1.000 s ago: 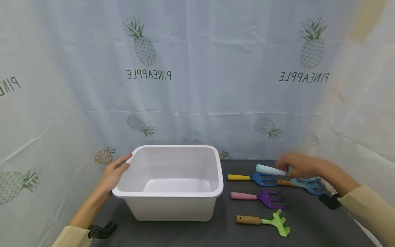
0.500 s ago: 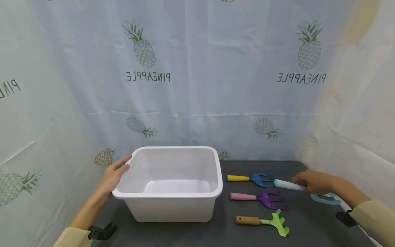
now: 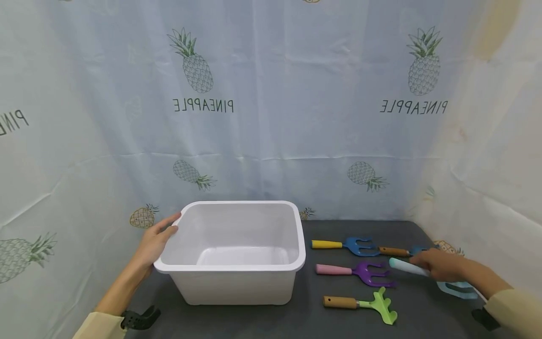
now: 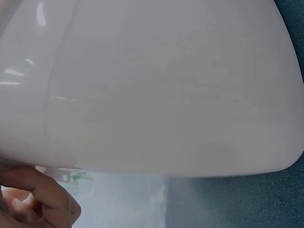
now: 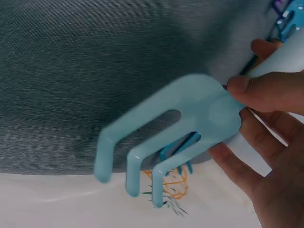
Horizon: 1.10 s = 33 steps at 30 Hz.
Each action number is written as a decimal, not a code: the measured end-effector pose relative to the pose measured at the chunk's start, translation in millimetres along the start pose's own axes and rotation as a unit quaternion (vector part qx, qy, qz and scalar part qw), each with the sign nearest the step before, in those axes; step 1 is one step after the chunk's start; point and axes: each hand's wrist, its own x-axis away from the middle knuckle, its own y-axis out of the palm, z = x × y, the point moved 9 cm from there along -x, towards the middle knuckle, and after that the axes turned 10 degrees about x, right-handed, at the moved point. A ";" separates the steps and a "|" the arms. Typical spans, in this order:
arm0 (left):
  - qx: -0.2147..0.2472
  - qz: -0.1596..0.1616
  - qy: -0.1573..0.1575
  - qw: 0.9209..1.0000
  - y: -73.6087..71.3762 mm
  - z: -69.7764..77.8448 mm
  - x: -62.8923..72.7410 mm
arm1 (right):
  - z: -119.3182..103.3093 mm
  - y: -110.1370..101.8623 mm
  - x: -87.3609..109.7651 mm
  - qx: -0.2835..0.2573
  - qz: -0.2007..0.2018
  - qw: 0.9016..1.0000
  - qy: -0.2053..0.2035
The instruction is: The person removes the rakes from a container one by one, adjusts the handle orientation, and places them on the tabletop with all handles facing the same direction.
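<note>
A white plastic basin [image 3: 237, 287] stands on the dark table, and my left hand [image 3: 151, 242] grips its left rim. In the left wrist view, bent fingers [image 4: 45, 197] of that hand sit right at the rim, beside the basin's wall. At the right, my right hand [image 3: 442, 264] holds a light blue hand rake [image 5: 204, 107] where the handle meets the head. Its pale handle [image 3: 408, 267] points left and its three bent prongs point right, close over the table. Partly behind this hand lies a blue rake with a wooden handle [image 3: 394, 251].
Left of the right hand, a blue hand fork with a yellow handle [image 3: 327, 244], a purple one with a pink handle [image 3: 334, 269] and a green rake with a wooden handle [image 3: 340, 302] lie in a column. A pineapple-print curtain [image 3: 271, 127] hangs behind the table [image 3: 313, 325].
My right hand has carried the light blue rake from the back toward the right front, uncovering the wooden-handled blue rake. The left hand and the basin have stayed put.
</note>
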 end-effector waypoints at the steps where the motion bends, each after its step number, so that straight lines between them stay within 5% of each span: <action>1: -0.002 0.000 0.000 1.000 -0.1 0.1 0.0 | 1.8 2.4 0.5 -0.001 -0.003 1.000 0.003; 9: -0.006 -0.002 0.002 1.000 -0.5 3.0 1.3 | 19.7 14.6 -0.2 0.032 -0.030 0.997 0.065; 33: -0.010 0.003 0.000 1.000 -3.6 2.7 2.1 | 24.9 30.7 3.8 -0.005 -0.030 0.994 0.109</action>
